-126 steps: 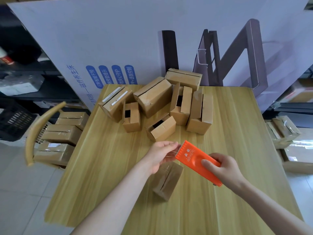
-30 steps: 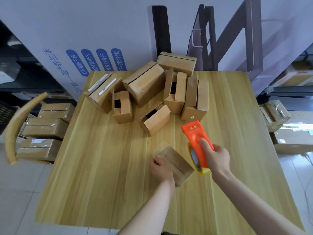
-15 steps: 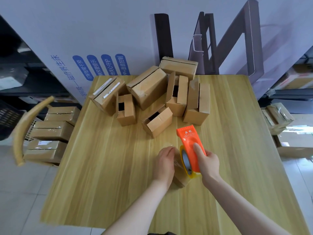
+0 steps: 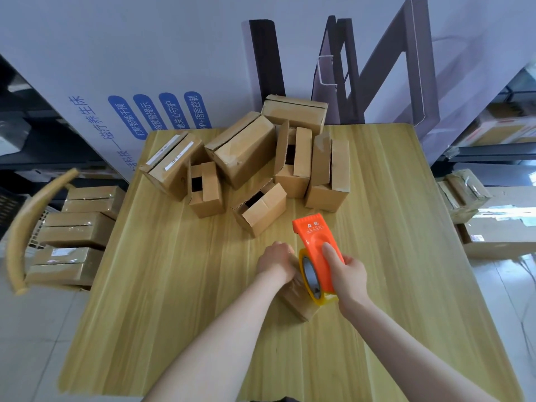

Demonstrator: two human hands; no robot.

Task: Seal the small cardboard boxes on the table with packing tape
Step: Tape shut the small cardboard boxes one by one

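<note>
Right hand (image 4: 348, 274): clamped round orange plastic tape dispenser (image 4: 317, 250), its roll touching the box.
Left hand (image 4: 275, 261): fingers curled over small brown cardboard box (image 4: 295, 303), pinning it to pale wooden worktop (image 4: 174, 285).
Risk: tape could run crooked if the box skidded under the pull.
Beyond: heap of open cardboard boxes (image 4: 255, 210), well apart.

Small brown cardboard box (image 4: 295, 304) lies skewed at the middle of the wooden table (image 4: 174, 285), mostly covered. Orange plastic tape dispenser (image 4: 316, 245) with yellowish tape roll (image 4: 310, 275) is against its top. Pile of brown cardboard boxes (image 4: 246, 152) at the far edge, several flaps open.
</note>
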